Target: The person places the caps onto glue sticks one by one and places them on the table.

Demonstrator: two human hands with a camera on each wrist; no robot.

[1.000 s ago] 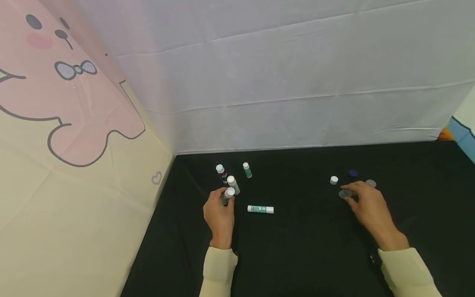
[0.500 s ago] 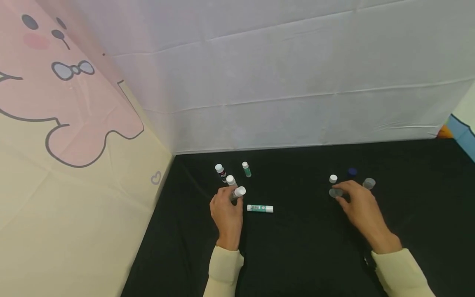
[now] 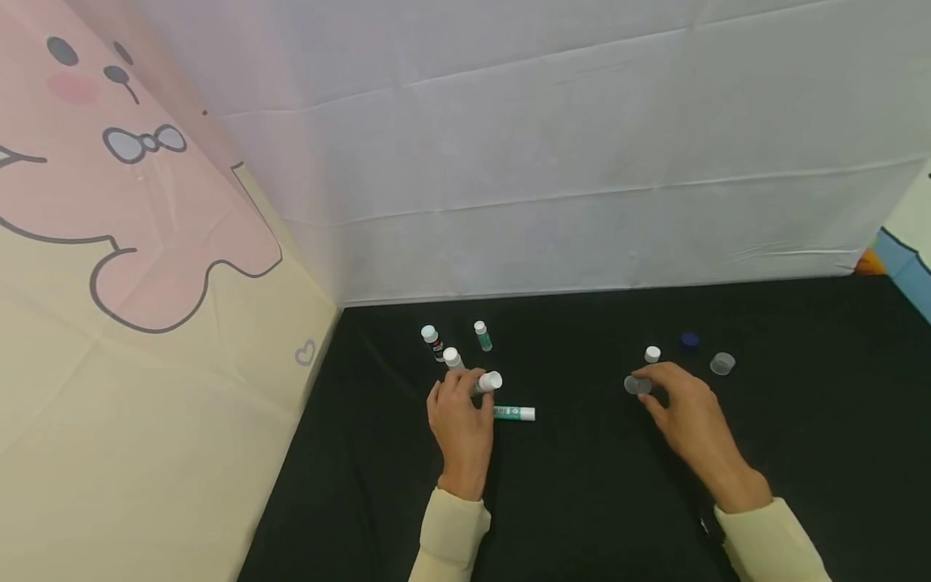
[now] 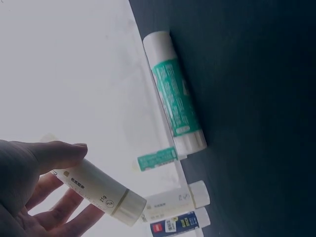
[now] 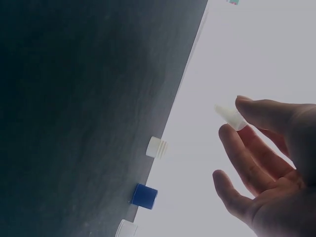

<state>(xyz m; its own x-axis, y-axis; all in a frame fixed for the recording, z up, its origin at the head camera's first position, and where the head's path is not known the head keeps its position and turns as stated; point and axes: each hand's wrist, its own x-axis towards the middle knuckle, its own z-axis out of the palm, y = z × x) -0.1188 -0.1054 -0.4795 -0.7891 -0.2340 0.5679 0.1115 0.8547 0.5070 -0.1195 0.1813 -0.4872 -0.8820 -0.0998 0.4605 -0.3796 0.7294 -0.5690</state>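
White backdrop [image 3: 509, 178] behind, black tablecloth [image 3: 582, 501] under everything. 2 hands over it, well apart.

Left hand [image 3: 462, 432] pinches a white translucent glue stick [image 4: 106, 192] between thumb and fingers. Stick is tilted, its upper end leaning right, toward the other hand. Looks lifted.

Right hand [image 3: 687, 416] pinches a frosted cap [image 3: 636, 385] in thumb and fingertips; looks lifted too.

Key relation: cap sits to the right of the stick's upper end, roughly level with it in the head view, so the stick's long axis leans toward the cap's side. Can't tell which way the cap's mouth faces. Left hand is the one by the sticks, right hand by the caps.

In the gap: green-labelled glue stick [image 3: 518, 414] lying sideways on the cloth, left end hidden by the left hand. Behind that hand, 3 stand upright: white glue stick [image 3: 452, 358] just beside it, navy-labelled glue stick [image 3: 432, 343], small green glue stick [image 3: 484, 338].

Past the right hand, 3 loose caps: clear cap [image 3: 722, 364], navy cap [image 3: 689, 341], white cap [image 3: 652, 354].
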